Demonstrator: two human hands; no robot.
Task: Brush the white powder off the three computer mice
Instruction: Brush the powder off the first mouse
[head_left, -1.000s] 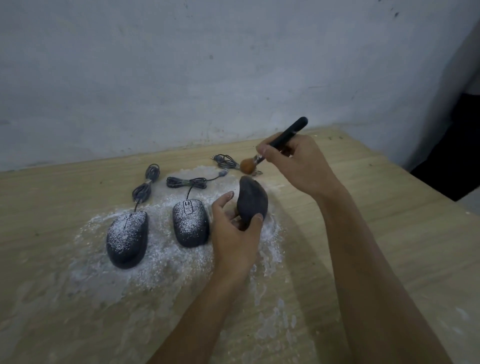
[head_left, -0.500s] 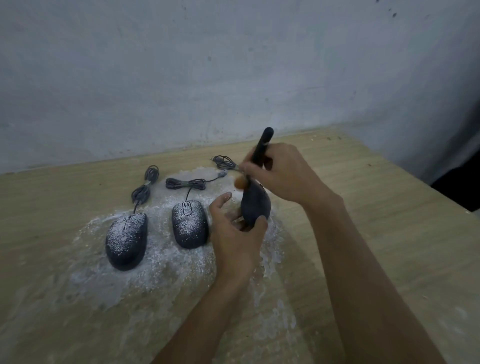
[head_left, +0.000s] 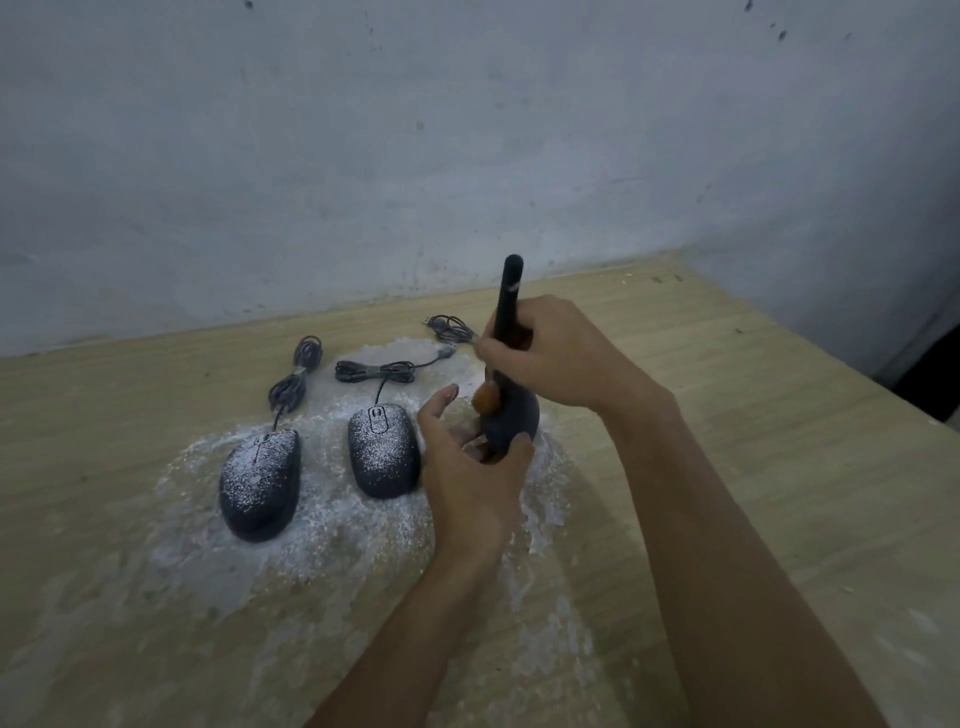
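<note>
**benchlurker:** ok, head cam. Where are the mice sitting right now?

**me:** Two lie flat on the bench: the left mouse and the middle mouse, side by side but not touching. Both are speckled with white powder, and there's a big patch of it on the wood around them. The right mouse is tipped up on end just beside the middle one. My left hand is holding it, thumb on one side and fingers curled round the other. Can't tell if its bottom end touches the bench.

**benchlurker:** and the brush?

**me:** The brush is in my right hand, fingers wrapped round the black handle, which stands nearly upright. The orange-brown bristles are down against the upper left side of the right mouse. That one looks mostly dark, way less white than the other two.

**benchlurker:** cords?

**me:** The cables are bundled up behind the mice, toward the wall.
</note>
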